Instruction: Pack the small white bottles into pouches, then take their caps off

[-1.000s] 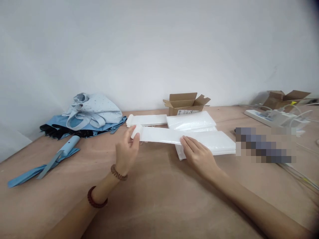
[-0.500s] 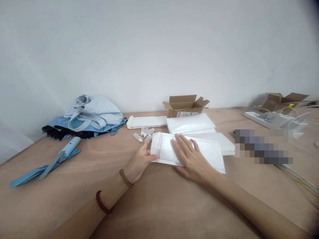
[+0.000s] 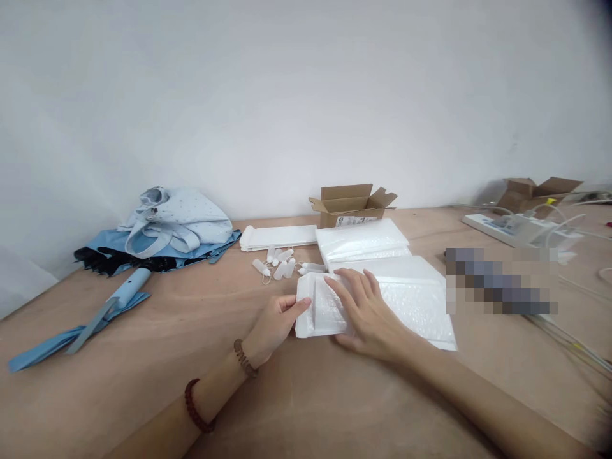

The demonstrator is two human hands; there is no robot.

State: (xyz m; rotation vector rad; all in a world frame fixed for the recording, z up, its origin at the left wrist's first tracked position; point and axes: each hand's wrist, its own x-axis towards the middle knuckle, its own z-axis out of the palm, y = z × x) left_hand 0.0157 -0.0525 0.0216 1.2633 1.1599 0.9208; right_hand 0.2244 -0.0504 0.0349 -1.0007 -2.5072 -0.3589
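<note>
Pale wall backs a light brown wooden surface; on it, near the person, lies the white bubble envelope, in front of a stack of like envelopes, partly overlapping its near edge in view. Change noted: a second ago the envelope was held raised and tilted, seen as a narrow strip; it now lies low, broad face up, and has come nearer the person, with the small white tubes behind its left end more fully exposed; judged to mean that it is being steadied and its flap end handled. Left hand pinches the flap end, thumb on top, the other fingers partly hidden beneath; right hand rests across the middle, fingers somewhat spread on the upper face, thumb at the near edge; whether that thumb presses underneath cannot be told. Orientation: flap end points left; long axis runs left to right, the right end angled slightly toward the person.
</note>
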